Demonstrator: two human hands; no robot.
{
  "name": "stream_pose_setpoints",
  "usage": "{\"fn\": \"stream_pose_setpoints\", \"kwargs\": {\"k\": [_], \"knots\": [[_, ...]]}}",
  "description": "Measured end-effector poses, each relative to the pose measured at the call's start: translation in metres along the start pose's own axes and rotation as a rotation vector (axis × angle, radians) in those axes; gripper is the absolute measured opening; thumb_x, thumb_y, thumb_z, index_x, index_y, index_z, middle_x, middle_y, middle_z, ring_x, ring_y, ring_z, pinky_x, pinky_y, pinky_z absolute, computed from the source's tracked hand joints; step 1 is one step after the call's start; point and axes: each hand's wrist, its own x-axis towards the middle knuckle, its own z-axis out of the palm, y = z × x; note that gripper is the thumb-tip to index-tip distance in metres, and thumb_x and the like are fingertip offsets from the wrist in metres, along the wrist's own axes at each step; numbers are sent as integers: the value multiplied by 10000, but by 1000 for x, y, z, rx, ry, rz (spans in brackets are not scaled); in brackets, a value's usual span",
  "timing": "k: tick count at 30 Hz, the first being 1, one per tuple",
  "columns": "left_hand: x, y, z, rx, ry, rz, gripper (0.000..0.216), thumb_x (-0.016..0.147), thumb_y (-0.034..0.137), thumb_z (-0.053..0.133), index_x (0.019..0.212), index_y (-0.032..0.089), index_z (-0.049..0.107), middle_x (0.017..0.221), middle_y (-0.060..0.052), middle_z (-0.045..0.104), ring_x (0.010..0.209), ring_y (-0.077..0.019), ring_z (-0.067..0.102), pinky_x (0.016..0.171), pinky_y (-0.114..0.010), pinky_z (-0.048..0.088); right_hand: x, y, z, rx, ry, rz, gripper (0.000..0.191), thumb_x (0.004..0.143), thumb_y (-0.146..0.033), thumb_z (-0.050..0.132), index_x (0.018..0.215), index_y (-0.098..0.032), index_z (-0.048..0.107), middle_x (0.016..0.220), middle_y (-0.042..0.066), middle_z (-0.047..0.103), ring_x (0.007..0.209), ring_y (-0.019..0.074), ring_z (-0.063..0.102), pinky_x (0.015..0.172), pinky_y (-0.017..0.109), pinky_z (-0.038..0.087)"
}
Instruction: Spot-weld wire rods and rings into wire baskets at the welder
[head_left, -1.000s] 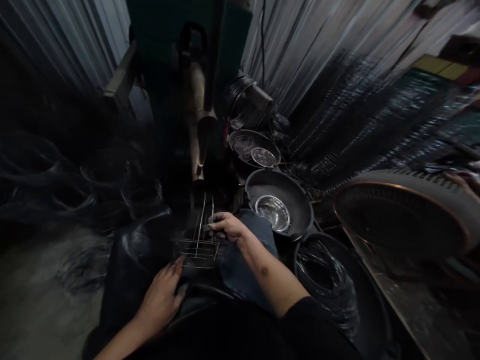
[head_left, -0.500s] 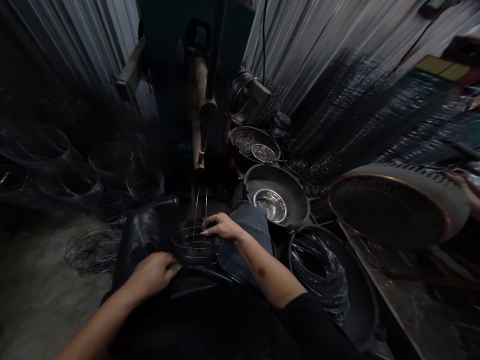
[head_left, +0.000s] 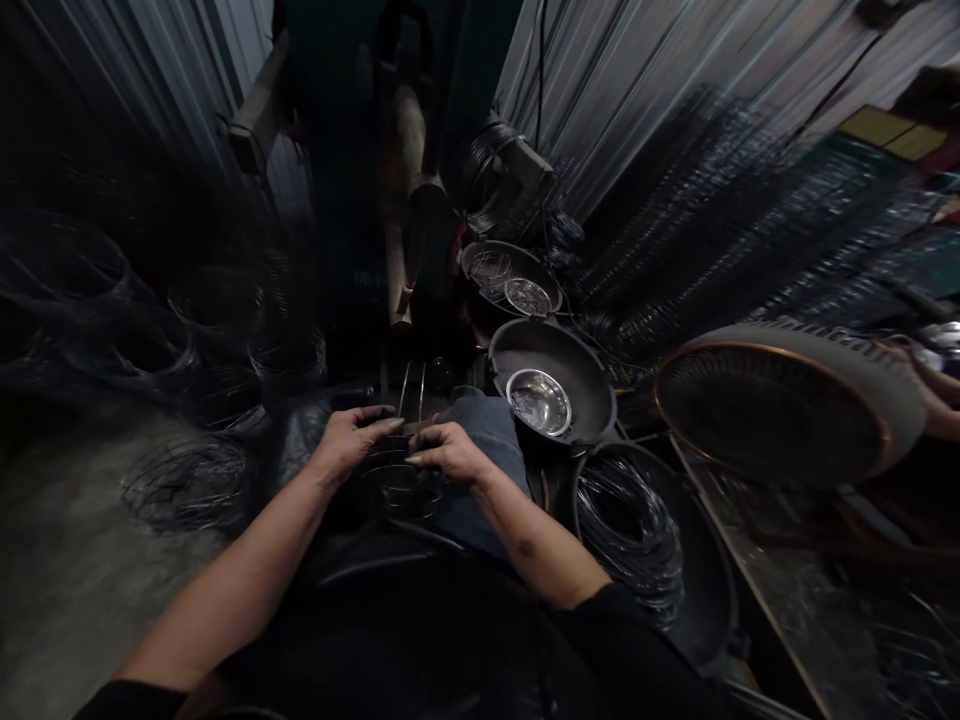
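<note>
A small wire frame is gripped between both hands over the lap.

The fingers of the left hand and those of the right hand are closed on its top edge, apparently to steady its thin upright wires. A steel bowl sits in a dark pan just beside; wire coils lie farther right.

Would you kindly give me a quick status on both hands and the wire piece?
Left hand and right hand both gripping the wire frame over the lap. Two wires stick up between them. Steel bowl close right, not touching.
</note>
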Motion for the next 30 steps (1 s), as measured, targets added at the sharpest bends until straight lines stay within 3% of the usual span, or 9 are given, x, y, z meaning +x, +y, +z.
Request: {"fn": "stream_pose_setpoints", "kwargs": {"k": [11,14,19,25,30], "knots": [[4,-6,-3,-106,-31,-53,637,445,428,859,988,132,704,793,-76,723,712,-206,662,723,-338,517,-10,-6,5,-85,-16,-82,200,565,-270,759,700,-143,685,639,-15,616,583,104,517,571,224,415],[9,-7,-9,-138,-44,-110,649,455,470,841,1003,154,698,823,-85,721,734,-209,661,688,-336,514,0,-4,-4,17,-64,-3,284,548,-260,764,794,-144,685,663,-14,635,536,91,521,501,205,408],[17,-9,-14,-165,19,-171,617,507,564,761,963,157,686,967,-126,701,800,-215,650,619,-319,488,14,-3,-23,288,90,52,350,463,-177,772,793,-128,667,625,-3,645,508,98,549,449,196,410],[20,-7,-15,-174,58,-142,547,497,482,775,914,139,684,897,-123,701,712,-199,635,588,-323,480,16,-6,-24,350,124,-12,307,486,-181,776,763,-120,658,607,22,665,508,103,565,463,202,407],[27,12,-12,-147,93,-24,528,474,459,791,870,125,692,810,-88,702,698,-174,624,618,-286,487,18,-9,-19,344,85,-11,351,483,-218,795,790,-114,660,633,35,686,480,98,564,467,207,410]]}}
